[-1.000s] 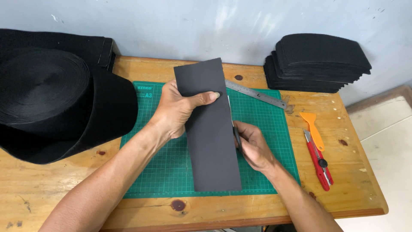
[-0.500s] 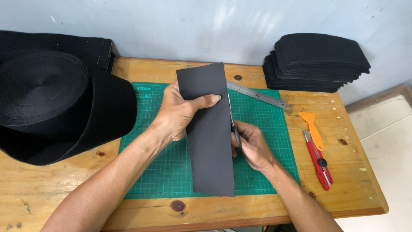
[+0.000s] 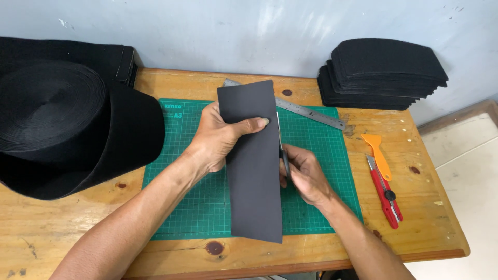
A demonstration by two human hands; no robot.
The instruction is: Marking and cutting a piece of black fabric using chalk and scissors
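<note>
My left hand (image 3: 220, 137) grips a long black strip of material (image 3: 254, 171) near its upper end, thumb across the front, holding it up over the green cutting mat (image 3: 179, 171). Against the strip's right edge, my right hand (image 3: 306, 176) holds a pair of scissors (image 3: 282, 150), whose blades run along that edge. Most of the scissors is hidden by the fingers and the strip.
A large roll of black material (image 3: 67, 129) covers the table's left side. A stack of cut black pieces (image 3: 384, 72) sits at the back right. A steel ruler (image 3: 311, 111) lies on the mat, and an orange scraper (image 3: 378, 155) and red utility knife (image 3: 386, 194) lie to the right.
The strip has been raised and turned more upright, and the scissors in my right hand have moved up along its right edge.
</note>
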